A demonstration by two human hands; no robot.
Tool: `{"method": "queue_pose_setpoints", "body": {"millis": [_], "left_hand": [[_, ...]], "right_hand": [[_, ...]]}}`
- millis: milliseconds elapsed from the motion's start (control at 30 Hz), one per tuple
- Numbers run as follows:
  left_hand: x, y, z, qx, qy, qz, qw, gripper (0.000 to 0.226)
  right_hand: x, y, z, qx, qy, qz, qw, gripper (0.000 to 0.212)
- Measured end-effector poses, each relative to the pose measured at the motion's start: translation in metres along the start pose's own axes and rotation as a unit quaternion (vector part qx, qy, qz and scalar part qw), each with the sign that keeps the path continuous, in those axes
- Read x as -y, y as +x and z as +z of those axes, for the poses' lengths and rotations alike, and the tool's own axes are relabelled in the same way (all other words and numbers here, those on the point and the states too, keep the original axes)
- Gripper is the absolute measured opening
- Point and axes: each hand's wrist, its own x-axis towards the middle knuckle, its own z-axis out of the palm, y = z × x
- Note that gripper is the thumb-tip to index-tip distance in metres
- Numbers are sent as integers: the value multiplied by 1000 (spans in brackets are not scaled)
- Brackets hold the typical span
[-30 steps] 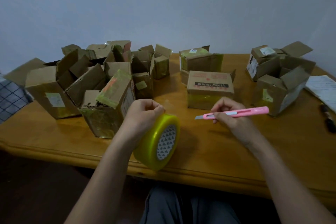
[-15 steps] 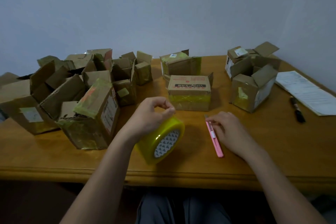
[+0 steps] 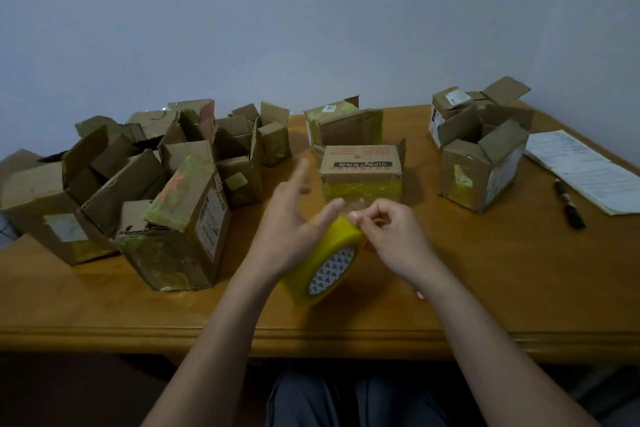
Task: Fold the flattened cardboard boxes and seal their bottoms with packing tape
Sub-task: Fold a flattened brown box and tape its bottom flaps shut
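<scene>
At frame centre, the left hand (image 3: 291, 239), fingers spread, rests against the yellow tape roll (image 3: 325, 262); the right hand (image 3: 391, 239) pinches its loose end. The box behind (image 3: 362, 166) reads "VIP".

Both forearms are bare with no sleeves showing, and grey trousers (image 3: 356, 399) cover the person's legs.

A wooden table (image 3: 485, 288) with a moulded front edge is set against a plain pale wall (image 3: 311, 17). Printed paper sheets (image 3: 585, 170) are laid at the table's right end, and a dark pen (image 3: 569, 203) is placed just beside them, nearer the front edge.
</scene>
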Motion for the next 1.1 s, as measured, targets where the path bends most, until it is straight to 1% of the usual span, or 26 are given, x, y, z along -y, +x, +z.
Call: {"method": "queue_pose_setpoints", "body": {"millis": [33,67,133,167,200,267,333,367,433,500,600,667,733,800,833,900,933,967,1000,1033,1100], "left_hand": [[5,-2,-2,-8,-50,-8,999,85],[13,-5,-4,11,-94,-21,995,96],[27,-12,-3,96,-146,-52,983,108],[33,-15,2,133,-152,-59,978,107],[38,-19,10,148,-156,-55,975,100],[39,-24,26,126,-172,-33,977,76],[30,-20,38,94,-181,-3,979,64],[23,-16,42,84,-172,22,981,63],[6,-3,52,68,-115,87,987,66],[-14,11,63,64,-54,144,986,74],[-44,25,85,87,-9,172,981,79],[-60,30,104,103,30,187,977,74],[-71,34,122,116,66,207,969,66],[-80,41,133,134,70,208,966,62],[-84,46,138,146,71,207,965,62],[-92,55,144,173,76,201,961,63],[-95,58,145,182,78,200,960,64],[-97,60,146,187,77,199,959,65],[-97,61,147,190,73,197,959,65],[-96,62,148,192,65,194,960,66],[-92,61,148,192,51,191,961,67]], "right_hand": [[-4,-2,-2,-22,-3,15,1000,24],[-8,-4,-5,-46,3,38,998,25],[-14,-8,-11,-85,63,88,990,24],[-16,-10,-15,-96,98,109,985,23],[-17,-12,-19,-103,119,123,980,23],[-16,-15,-29,-114,126,132,977,24],[-16,-16,-43,-132,120,130,975,23],[-17,-16,-52,-145,105,124,976,22],[-20,-18,-73,-187,10,105,977,23],[-24,-23,-94,-225,-71,96,967,26],[-27,-32,-126,-266,-125,116,949,27],[-35,-39,-143,-284,-182,128,933,27],[-47,-45,-157,-280,-238,145,919,30],[-57,-49,-163,-260,-273,164,911,37],[-62,-48,-165,-245,-292,174,908,36],[-65,-46,-166,-220,-348,218,885,27],[-67,-45,-167,-221,-369,241,870,39],[-69,-44,-167,-229,-374,262,860,59],[-69,-45,-168,-250,-363,270,856,74],[-71,-45,-170,-271,-354,260,857,81],[-74,-46,-171,-281,-338,240,866,80]]}}
